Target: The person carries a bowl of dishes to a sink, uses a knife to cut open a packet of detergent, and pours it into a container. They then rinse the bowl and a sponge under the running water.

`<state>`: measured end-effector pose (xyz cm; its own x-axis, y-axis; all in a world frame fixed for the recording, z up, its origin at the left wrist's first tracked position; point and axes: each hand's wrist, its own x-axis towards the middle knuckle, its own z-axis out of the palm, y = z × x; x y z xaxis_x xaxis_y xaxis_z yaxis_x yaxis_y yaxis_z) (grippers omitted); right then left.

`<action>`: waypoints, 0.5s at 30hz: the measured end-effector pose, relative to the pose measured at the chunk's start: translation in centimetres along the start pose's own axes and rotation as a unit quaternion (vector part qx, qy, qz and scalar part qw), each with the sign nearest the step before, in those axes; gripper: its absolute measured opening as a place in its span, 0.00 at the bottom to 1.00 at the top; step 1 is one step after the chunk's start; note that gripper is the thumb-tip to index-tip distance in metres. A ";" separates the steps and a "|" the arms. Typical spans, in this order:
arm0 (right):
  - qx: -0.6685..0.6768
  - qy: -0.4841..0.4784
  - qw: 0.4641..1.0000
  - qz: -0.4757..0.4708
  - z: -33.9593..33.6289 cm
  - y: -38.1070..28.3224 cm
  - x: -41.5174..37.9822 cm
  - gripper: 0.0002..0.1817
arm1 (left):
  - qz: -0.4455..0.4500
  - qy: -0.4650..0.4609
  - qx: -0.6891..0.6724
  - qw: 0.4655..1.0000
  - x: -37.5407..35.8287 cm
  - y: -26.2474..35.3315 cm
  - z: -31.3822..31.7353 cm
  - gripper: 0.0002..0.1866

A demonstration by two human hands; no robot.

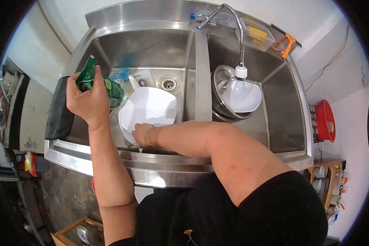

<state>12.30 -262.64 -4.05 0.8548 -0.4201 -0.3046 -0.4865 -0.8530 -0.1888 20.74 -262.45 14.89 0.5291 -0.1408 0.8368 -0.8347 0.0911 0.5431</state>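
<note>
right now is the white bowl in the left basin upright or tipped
Tipped: the white bowl stands on edge, its inside facing the camera, with the right hand gripping its lower rim.

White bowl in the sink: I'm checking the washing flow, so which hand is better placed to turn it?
Right hand: it already grips the white bowl's near rim. The left hand holds a green pouch.

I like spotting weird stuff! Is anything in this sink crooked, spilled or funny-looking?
Mostly normal washing-up. The white bowl in the left basin is tipped up on its edge, held by the right hand. The left hand grips a green bottle tilted sideways. Nothing looks spilled or broken.
</note>
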 end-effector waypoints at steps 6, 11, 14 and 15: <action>0.134 0.047 0.978 -0.154 -10.2 3.8 -6.8 0.11 | -0.015 -0.018 0.027 0.999 0.1 -0.5 0.0 0.14; 0.110 -0.081 0.989 0.064 -17.2 15.6 -19.8 0.13 | -0.022 -0.050 0.013 0.998 0.0 0.4 -0.2 0.13; 0.040 0.018 0.966 0.254 -14.9 25.8 -25.1 0.11 | -0.035 -0.053 -0.033 0.997 -0.6 1.1 0.4 0.12; 0.029 0.035 0.939 0.340 -12.8 29.4 -25.5 0.11 | -0.053 -0.072 -0.055 0.994 -0.9 1.0 0.5 0.11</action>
<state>-21.53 -280.96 10.12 0.3519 -0.8825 -0.3120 -0.9314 -0.3632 -0.0233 19.38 -262.77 14.61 0.5799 -0.2940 0.7598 -0.7493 0.1736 0.6391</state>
